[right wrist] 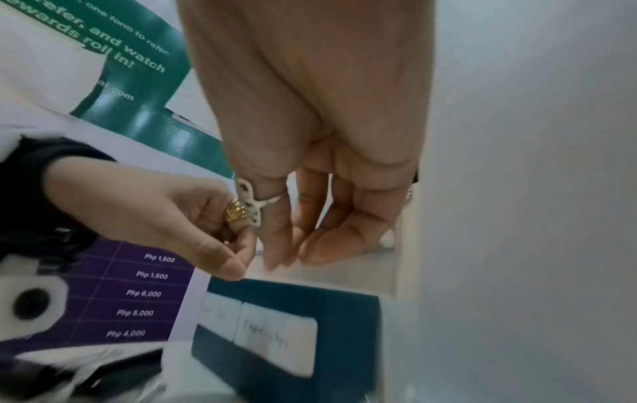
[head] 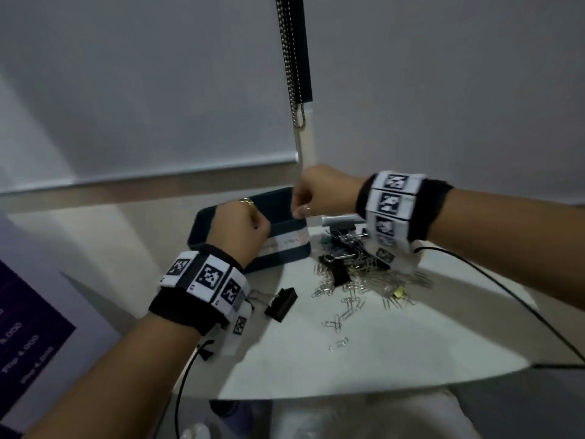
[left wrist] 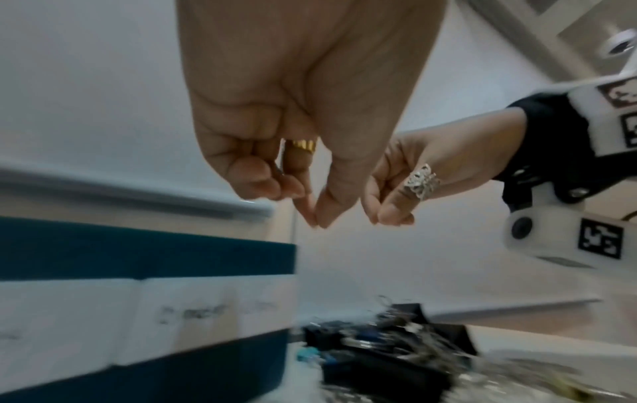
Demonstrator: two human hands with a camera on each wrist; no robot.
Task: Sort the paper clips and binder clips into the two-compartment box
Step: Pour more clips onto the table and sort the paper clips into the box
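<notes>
Where the hands meet: above the dark teal box (head: 285,255), the left hand (head: 240,229) over its near rim, the right hand (head: 323,191) over its right end, the two almost touching.
Left hand: fingers curled in, thumb tip against the forefinger tip; a thin dark sliver shows between the fingers in the left wrist view, but I cannot tell whether anything is pinched there. A gold ring (left wrist: 303,141) sits on one finger.
Right hand: fingers hang loosely bent with the thumb just beside them; nothing shows between them in the right wrist view. It wears a silver ring (left wrist: 422,181).
Box: stands on the white table (head: 411,343), with white labels (head: 286,240) across its front wall; the writing is too blurred to read, and its inside is hidden.
Clip pile (head: 364,274): silver paper clips and black binder clips heaped together on the table just right of the box.
Lone binder clip (head: 281,304): black, on the table in front of the box, apart from the pile.
Stray paper clips (head: 338,343): scattered well in front of the box.
Purple sheet (head: 25,337): left of the box, printed with prices.
Black cable (head: 506,289): runs across the table, right of the box.
</notes>
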